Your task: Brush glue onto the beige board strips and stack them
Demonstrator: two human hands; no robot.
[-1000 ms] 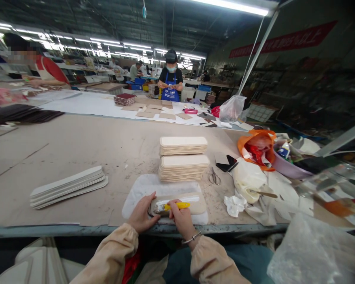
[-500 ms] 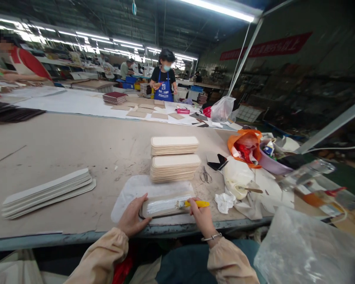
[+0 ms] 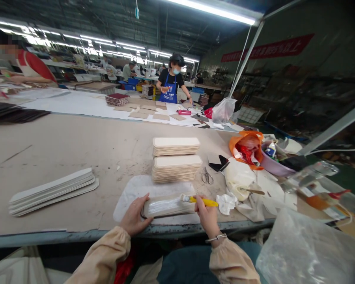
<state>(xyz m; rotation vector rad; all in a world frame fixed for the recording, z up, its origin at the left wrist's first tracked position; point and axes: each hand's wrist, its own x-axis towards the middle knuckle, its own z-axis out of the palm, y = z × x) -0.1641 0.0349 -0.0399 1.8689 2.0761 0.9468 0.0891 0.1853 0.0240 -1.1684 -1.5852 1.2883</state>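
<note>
My right hand (image 3: pixel 207 217) is closed round a brush with a yellow handle (image 3: pixel 210 202). Its pale bristles rest over the right part of a long, round-cornered panel (image 3: pixel 167 206), which has a wet, whitish coating on top. Thumb and fingers of my left hand (image 3: pixel 135 216) grip the panel's left end, where darker layers show beneath it. Under the panel lies a white sheet (image 3: pixel 126 197) at the table's front edge. Just behind stand two stacks of cream-topped panels, the nearer stack (image 3: pixel 176 169) taller than the farther stack (image 3: pixel 176 146).
A fanned pile of pale strips (image 3: pixel 55 192) lies at left. Scissors (image 3: pixel 207 176), crumpled white paper (image 3: pixel 225 203), an orange bag (image 3: pixel 235 145) and a clear plastic bag (image 3: pixel 301 248) are at right. Across the table, a co-worker in a blue apron (image 3: pixel 168 92) stands.
My right hand and the brush have shifted right along the panel. My left hand keeps its grip. The co-worker in the apron now reaches one arm down to the table.
</note>
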